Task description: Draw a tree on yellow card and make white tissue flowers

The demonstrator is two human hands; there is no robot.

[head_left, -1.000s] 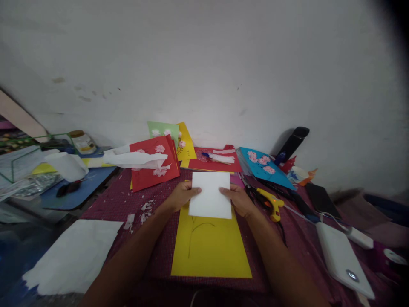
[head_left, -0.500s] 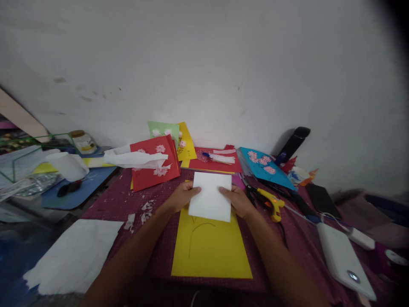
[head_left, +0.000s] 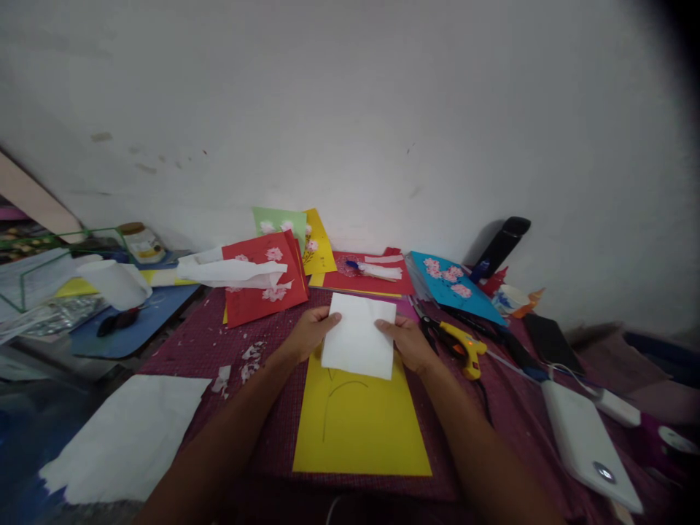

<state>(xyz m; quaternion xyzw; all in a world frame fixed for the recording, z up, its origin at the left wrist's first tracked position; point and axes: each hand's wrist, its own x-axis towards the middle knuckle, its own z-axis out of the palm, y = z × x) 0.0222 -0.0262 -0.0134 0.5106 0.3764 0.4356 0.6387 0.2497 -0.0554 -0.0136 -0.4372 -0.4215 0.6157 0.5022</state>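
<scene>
A white, squarish piece of tissue paper (head_left: 359,339) is held up between both hands, above the far part of a yellow sheet (head_left: 366,437). My left hand (head_left: 310,332) pinches its left edge, thumb on top. On the opposite edge, my right hand (head_left: 407,341) grips it the same way. The yellow sheet lies flat and bears a thin, dark curved line; the tissue covers its upper part. Fingers beneath the tissue are hidden.
A yellow glue gun (head_left: 464,346) and scissors (head_left: 426,321) lie to the right, near a white power bank (head_left: 590,445). Red cards (head_left: 262,292) and a blue card (head_left: 453,284) with pink flowers stand behind. Paper scraps (head_left: 251,357) and a large white tissue (head_left: 128,437) are left.
The white tissue has shifted very slightly left and tilted a little, with both hands still on its edges. Everything else stays in place.
</scene>
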